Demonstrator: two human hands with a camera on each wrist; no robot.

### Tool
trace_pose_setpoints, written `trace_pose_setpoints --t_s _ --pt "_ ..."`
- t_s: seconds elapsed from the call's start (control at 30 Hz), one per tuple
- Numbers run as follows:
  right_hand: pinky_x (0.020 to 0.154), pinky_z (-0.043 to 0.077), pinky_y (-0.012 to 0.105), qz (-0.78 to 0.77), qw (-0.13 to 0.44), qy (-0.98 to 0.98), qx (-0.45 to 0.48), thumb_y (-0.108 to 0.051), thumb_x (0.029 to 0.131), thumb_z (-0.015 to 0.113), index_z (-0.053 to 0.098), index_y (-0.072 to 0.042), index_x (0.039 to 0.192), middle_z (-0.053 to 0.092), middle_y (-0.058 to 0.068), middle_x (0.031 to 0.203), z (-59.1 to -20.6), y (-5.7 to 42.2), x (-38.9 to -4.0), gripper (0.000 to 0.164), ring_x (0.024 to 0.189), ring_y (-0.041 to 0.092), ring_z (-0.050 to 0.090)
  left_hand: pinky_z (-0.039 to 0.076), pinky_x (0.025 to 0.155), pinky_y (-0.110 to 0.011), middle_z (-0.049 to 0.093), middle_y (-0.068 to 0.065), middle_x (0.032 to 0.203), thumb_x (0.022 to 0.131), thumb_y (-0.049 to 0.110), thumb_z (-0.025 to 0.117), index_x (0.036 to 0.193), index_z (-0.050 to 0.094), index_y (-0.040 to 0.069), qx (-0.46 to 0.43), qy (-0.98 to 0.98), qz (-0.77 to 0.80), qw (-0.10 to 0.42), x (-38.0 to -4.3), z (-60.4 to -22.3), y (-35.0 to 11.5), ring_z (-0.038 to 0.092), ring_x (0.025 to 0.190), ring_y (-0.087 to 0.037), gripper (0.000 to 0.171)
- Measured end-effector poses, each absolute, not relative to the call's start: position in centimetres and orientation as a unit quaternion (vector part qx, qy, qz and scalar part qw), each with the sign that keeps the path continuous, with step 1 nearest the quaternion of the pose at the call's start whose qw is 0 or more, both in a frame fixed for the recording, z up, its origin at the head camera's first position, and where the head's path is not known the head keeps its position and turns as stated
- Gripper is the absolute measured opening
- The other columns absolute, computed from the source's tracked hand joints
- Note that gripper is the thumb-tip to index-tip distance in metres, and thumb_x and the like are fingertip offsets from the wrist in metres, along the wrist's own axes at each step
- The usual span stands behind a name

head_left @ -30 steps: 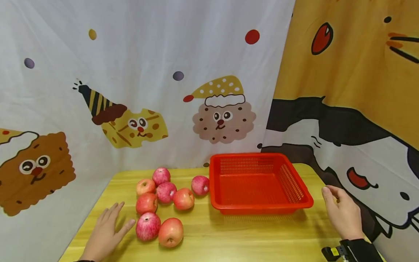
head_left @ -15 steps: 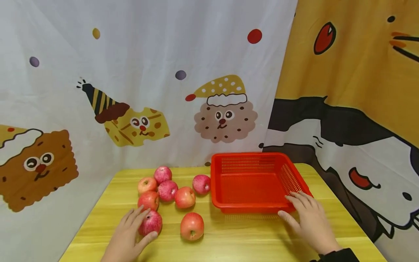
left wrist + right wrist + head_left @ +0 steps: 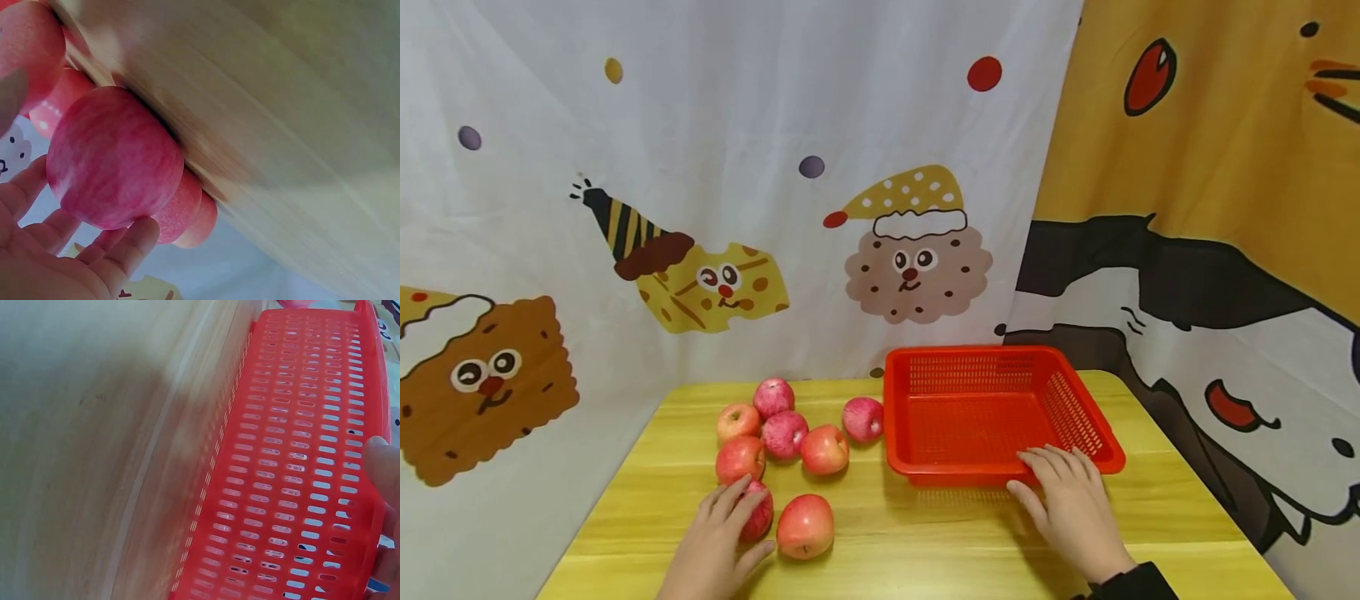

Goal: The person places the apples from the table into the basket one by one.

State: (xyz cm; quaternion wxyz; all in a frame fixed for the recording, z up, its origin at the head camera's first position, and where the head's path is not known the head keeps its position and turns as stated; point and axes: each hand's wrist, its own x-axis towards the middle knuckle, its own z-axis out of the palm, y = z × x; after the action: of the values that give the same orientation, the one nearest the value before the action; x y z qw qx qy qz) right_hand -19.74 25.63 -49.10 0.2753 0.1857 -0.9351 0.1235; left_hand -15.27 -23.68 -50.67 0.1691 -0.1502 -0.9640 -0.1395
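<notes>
In the head view my left hand [image 3: 715, 537] lies over the left side of a dark red apple [image 3: 758, 510]. Its fingertips touch that apple [image 3: 115, 156] in the left wrist view, and the thumb is spread away from them. A lighter red apple [image 3: 806, 527] sits just right of the thumb. My right hand [image 3: 1067, 508] is at the front rim of a red plastic basket [image 3: 958, 482]. Its fingers reach over the rim to the inside, while the thumb [image 3: 381, 462] rests on the outer side, below the rim. Nothing lies in the basket.
Several more apples [image 3: 785, 435] cluster behind the left hand, and one apple [image 3: 862, 419] stands close to the basket's left wall. Everything rests on a yellow wood-grain table [image 3: 925, 558]. A cartoon-printed curtain [image 3: 737, 125] hangs behind and to the right.
My left hand has moved right onto the dark red apple. The lighter front apple rolled right, then back left. My right hand came in from the right to the basket's front rim.
</notes>
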Motion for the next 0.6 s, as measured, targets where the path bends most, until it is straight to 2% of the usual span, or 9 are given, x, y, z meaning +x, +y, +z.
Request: trace_pose_setpoints --t_s 0.23,0.6 --pt "0.099 0.026 0.065 0.148 0.27 -0.936 0.17 -0.035 0.084 0.076 0.068 -0.006 0.115 0.064 0.015 0.116 -48.8 26.4 -19.8 0.044 0.112 0.036 0.049 0.052 0.078 -0.058 0.047 -0.011 0.136 0.077 0.034 0.083 0.132 0.059 0.018 -0.116 -0.971 -0.137 0.157 -15.7 -50.3 -23.4 0.047 0.108 -0.038 0.062" --pt "0.099 0.026 0.065 0.163 0.28 -0.933 0.156 -0.029 0.08 0.08 0.07 -0.006 0.111 0.066 0.015 0.111 -48.4 27.7 -19.6 0.04 0.107 0.037 0.051 0.049 0.087 -0.058 0.052 -0.017 0.125 0.071 0.034 0.087 0.136 0.056 0.015 -0.088 -0.976 -0.173 0.103 -16.5 -50.5 -23.4 0.053 0.106 -0.035 0.075"
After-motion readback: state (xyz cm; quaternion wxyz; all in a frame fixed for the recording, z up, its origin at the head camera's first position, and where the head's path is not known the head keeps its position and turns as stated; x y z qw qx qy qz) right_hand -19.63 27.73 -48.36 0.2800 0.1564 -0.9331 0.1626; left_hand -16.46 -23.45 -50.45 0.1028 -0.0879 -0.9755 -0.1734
